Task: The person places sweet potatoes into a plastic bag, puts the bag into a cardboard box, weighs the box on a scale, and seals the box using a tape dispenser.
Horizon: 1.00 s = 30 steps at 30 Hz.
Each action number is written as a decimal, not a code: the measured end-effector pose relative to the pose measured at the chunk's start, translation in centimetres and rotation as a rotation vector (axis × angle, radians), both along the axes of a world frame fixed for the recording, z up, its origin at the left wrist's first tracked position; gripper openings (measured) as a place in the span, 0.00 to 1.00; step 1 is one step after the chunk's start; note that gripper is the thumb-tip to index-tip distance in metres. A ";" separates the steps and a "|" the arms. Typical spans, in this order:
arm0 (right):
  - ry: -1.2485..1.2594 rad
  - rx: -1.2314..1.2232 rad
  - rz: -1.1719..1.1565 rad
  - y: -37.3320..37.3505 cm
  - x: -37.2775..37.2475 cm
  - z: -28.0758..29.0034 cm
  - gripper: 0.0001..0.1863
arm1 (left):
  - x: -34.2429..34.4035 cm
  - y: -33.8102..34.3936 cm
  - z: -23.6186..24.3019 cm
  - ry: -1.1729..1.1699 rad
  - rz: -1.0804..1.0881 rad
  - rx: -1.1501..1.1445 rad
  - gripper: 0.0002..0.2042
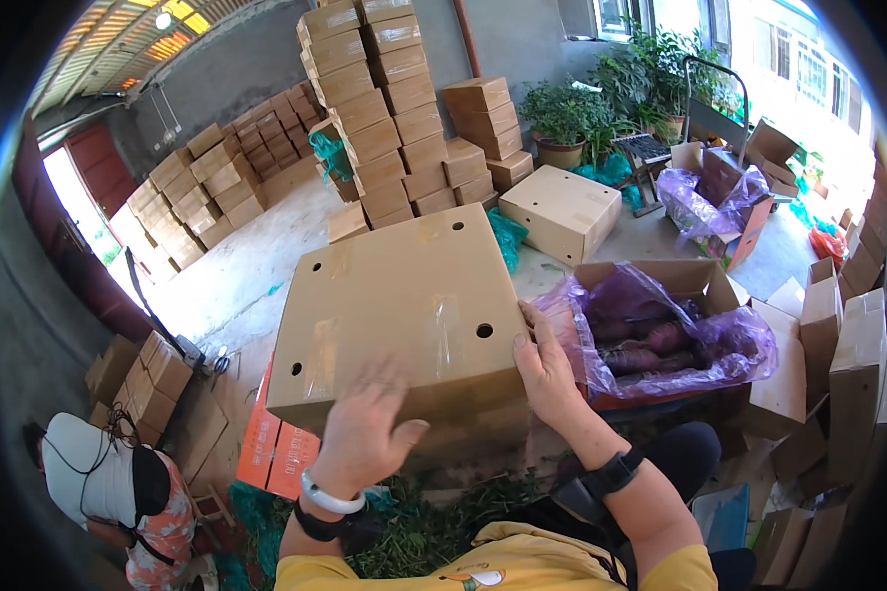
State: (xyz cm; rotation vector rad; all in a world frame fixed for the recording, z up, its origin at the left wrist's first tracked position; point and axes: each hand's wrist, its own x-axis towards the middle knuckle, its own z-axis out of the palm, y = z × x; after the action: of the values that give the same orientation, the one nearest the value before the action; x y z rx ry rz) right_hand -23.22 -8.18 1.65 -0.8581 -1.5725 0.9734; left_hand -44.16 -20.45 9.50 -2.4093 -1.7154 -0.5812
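Note:
A large closed cardboard box with clear tape and round holes in its top stands in front of me. My left hand is over the near edge of its top, fingers spread and a little blurred by motion; nothing is in it. Against the box's right side rests my right hand, its fingers stretched along the near right edge. To the right of that hand is an open carton lined with purple plastic film. Dark purple, elongated produce lies inside it, partly covered by the film.
Tall stacks of cardboard boxes rise behind. Another holed box sits farther right, near a second film-lined carton and a hand truck. Green leaves lie by my legs. A person in a white hat is at lower left.

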 end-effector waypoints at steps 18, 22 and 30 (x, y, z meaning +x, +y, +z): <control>-0.054 -0.038 -0.003 0.0 0.4 0.7 0.28 | 2.3 2.4 1.7 -0.087 0.061 -0.092 0.25; -0.098 -0.015 -0.054 0.1 0.4 0.7 0.28 | -2.5 -0.8 -2.0 -0.072 0.524 0.097 0.24; -0.290 -0.248 0.225 -2.1 6.4 -1.6 0.25 | 4.6 0.2 -3.0 -0.054 0.070 0.158 0.24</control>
State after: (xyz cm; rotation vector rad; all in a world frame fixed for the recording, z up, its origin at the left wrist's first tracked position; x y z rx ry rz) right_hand -16.83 -10.29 0.05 -1.0462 -1.8503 1.2694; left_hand -39.60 -20.23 6.46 -2.2365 -1.6966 -0.7486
